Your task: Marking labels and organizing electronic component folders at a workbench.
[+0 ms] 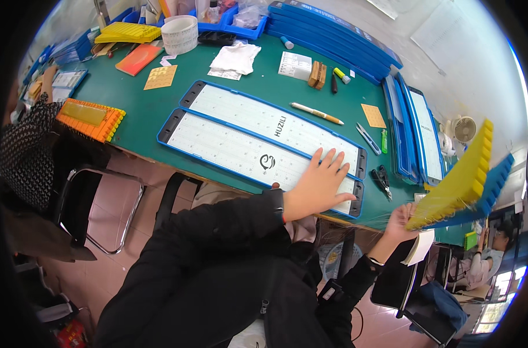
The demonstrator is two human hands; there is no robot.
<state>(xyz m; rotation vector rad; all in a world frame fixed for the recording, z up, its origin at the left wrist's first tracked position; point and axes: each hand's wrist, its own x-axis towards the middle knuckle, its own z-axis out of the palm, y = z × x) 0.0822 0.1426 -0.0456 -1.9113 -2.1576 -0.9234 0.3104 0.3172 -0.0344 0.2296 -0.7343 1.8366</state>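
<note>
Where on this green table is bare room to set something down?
Bare patches: between the orange boards and the long white panels; behind those panels, between the white cloth and pen. Crowded: right side, with snips, pliers and blue cases.

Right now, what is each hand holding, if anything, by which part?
Right hand: yellow notched board and blue notched board, by their lower ends. Left hand: nothing; it rests on the blue-edged case.
</note>
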